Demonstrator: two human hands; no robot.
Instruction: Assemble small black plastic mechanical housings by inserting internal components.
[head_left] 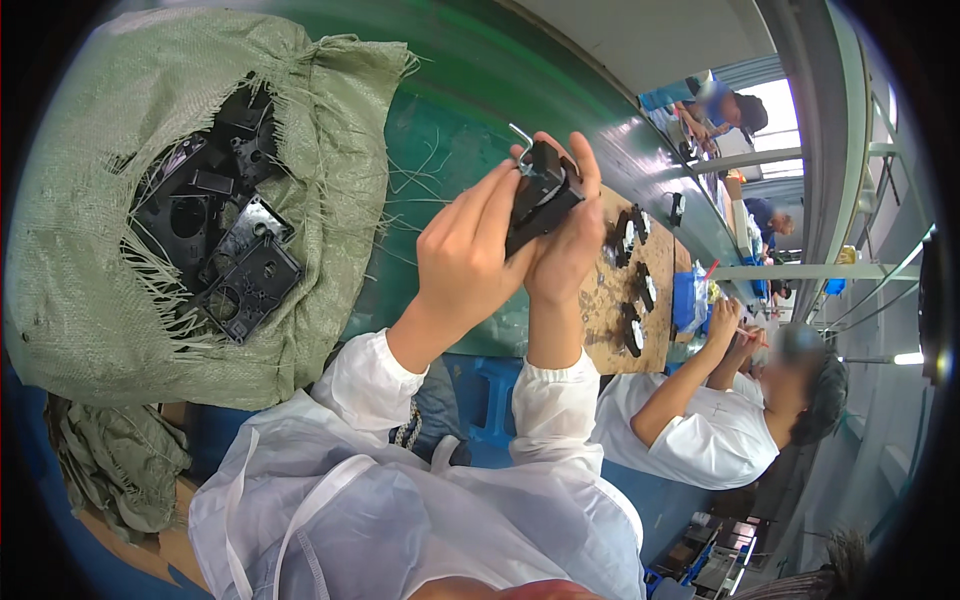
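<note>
Raised over the green worktop, a black plastic housing (540,210) is held between both my hands. A bent metal rod (521,140) sticks out of its upper end. My left hand (465,245) grips its left side, fingers together and pointing up toward the rod. On the other side my right hand (572,250) cups the housing, with its fingertips rising past the far edge. The palms hide part of the housing. Left of my hands lies a torn woven sack (75,220), its hole showing several black plastic shells (250,290).
Several black-and-white assemblies (640,288) lie on a brown board (605,335) to the right. Beyond it stands a blue bin (686,302). A co-worker in white (705,430) sits close on my right, handling a thin red item. Loose sack threads (415,175) spread across the green worktop (405,130).
</note>
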